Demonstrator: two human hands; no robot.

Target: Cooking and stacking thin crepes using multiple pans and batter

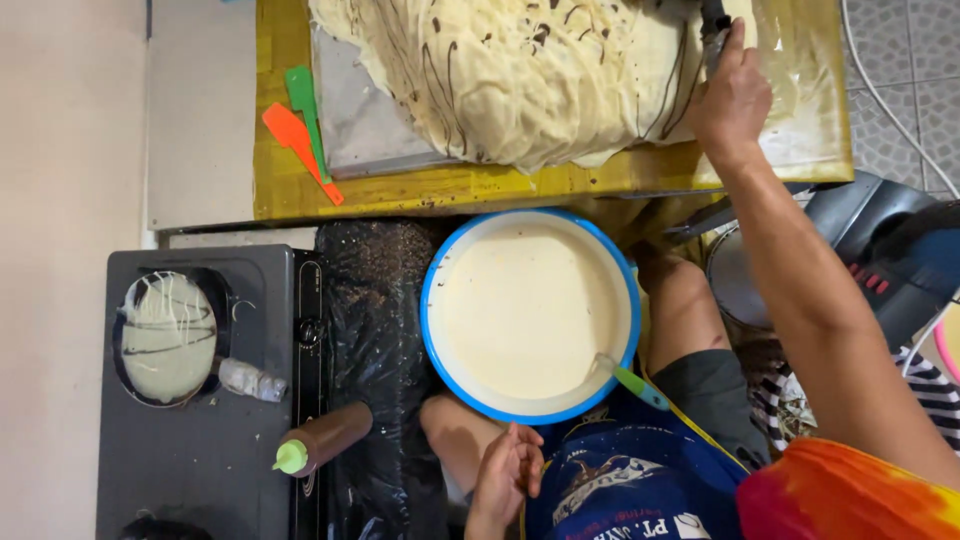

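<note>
My right hand (732, 95) is stretched out to the far right edge of a big pile of thin pale crepes streaked with chocolate (520, 75). It is closed round the handle of a dark tool (713, 25), whose end is cut off by the top of the view. My left hand (507, 472) rests low near my knee, fingers loosely apart and holding nothing, just below a blue-rimmed bowl of pale batter (432, 300). A green-handled ladle (628, 380) leans in the bowl.
The crepes lie on a metal tray (355, 125) on a yellow wooden board (275, 190), with an orange spatula (298, 148) and a green spatula (305, 110). On the dark stove (200, 450) are a pan with a crepe (167, 337) and a brown squeeze bottle (322, 438).
</note>
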